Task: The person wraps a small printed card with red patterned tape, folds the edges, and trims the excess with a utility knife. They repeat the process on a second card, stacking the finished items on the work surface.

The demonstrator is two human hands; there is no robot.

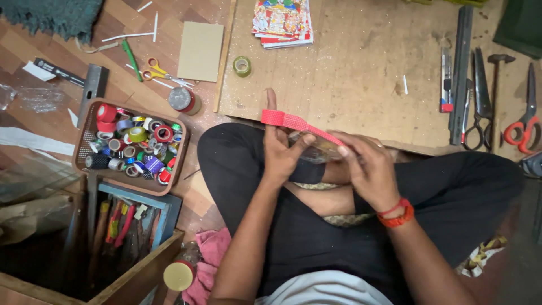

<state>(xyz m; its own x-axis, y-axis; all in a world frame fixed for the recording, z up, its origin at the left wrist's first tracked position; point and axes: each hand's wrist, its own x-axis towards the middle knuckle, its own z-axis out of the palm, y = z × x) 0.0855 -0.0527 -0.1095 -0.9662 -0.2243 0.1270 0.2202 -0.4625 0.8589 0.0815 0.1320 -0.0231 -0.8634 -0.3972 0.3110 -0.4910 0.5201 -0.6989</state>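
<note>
My left hand (280, 148) and my right hand (367, 165) meet above my lap, both gripping a small clear flat object (316, 148). A strip of red textured tape (291, 121) runs along its upper edge, from my left thumb toward my right fingertips. My left thumb sticks up beside the tape's free end. A red thread band circles my right wrist (397, 213). I sit cross-legged in black trousers at the edge of a low wooden board (361, 73).
A brown basket (131, 148) of several coloured tape rolls sits at left. Orange-handled scissors (161, 73), a cardboard piece (201, 51) and a green tape roll (242, 66) lie beyond. Printed pictures (282, 22), shears, hammer and red scissors (525, 127) rest on the board.
</note>
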